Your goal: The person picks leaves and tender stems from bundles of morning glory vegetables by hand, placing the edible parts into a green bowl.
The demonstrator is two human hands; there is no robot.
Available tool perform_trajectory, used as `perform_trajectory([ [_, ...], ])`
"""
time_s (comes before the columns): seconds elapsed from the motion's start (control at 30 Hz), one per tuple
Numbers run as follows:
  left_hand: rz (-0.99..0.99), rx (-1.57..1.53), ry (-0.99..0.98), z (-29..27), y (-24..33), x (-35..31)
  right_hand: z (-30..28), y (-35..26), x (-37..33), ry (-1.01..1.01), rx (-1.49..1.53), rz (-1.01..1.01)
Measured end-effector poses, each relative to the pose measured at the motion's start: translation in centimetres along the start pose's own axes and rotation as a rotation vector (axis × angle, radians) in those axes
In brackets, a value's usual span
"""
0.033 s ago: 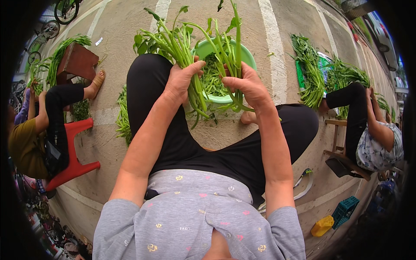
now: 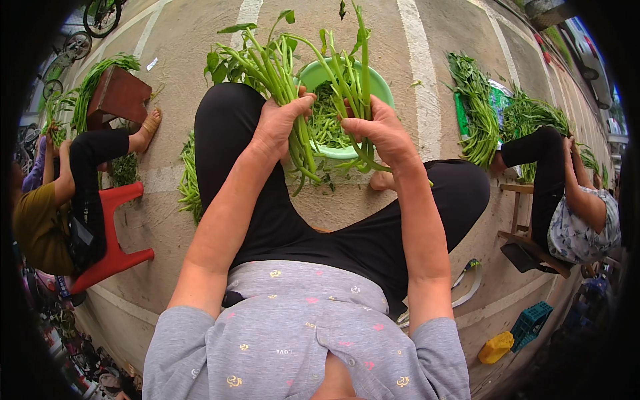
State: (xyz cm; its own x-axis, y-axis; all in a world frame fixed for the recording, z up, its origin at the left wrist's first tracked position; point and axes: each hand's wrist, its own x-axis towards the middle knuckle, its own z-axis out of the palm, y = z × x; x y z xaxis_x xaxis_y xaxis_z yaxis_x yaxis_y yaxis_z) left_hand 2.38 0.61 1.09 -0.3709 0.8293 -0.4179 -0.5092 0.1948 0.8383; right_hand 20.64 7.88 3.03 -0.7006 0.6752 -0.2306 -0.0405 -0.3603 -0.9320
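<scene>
My left hand (image 2: 279, 125) is closed round a thick bunch of leafy green stems (image 2: 268, 70), which look like water spinach; their leaves point away from me. In my right hand (image 2: 385, 135) are a few longer stems (image 2: 365, 70), gripped between thumb and fingers, their lower ends trailing past the palm. One stem arches across the gap between the two hands. Below and just beyond them, a light green plastic basin (image 2: 381, 85) stands on the ground with short green pieces (image 2: 325, 115) in it. The stems cover part of its rim.
More greens (image 2: 189, 180) lie beside my left knee. To the left, a person sits by a red stool (image 2: 120, 233) and a reddish-brown block (image 2: 120, 97) topped with greens. Another person sits at right near heaped greens (image 2: 475, 110). A yellow container (image 2: 496, 348) and teal crate (image 2: 531, 325) stand lower right.
The leaf tips at the top of both bunches have shifted very slightly. Both hands keep their grip and place.
</scene>
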Motion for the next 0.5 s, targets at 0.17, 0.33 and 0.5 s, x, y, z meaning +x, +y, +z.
perform_trajectory([
  [0.17, 0.019, 0.077, -0.137, -0.2, 0.0, 0.0, 0.5, -0.3, -0.1, 0.034, -0.069, 0.015],
  [0.33, -0.018, 0.089, -0.206, 0.8, 0.6, -0.8, 1.1, -0.2, -0.1, -0.015, -0.122, 0.018],
  [0.5, 0.0, 0.13, -0.179, 0.9, 0.7, -1.2, 0.9, 0.2, 0.2, 0.02, -0.096, 0.009],
])
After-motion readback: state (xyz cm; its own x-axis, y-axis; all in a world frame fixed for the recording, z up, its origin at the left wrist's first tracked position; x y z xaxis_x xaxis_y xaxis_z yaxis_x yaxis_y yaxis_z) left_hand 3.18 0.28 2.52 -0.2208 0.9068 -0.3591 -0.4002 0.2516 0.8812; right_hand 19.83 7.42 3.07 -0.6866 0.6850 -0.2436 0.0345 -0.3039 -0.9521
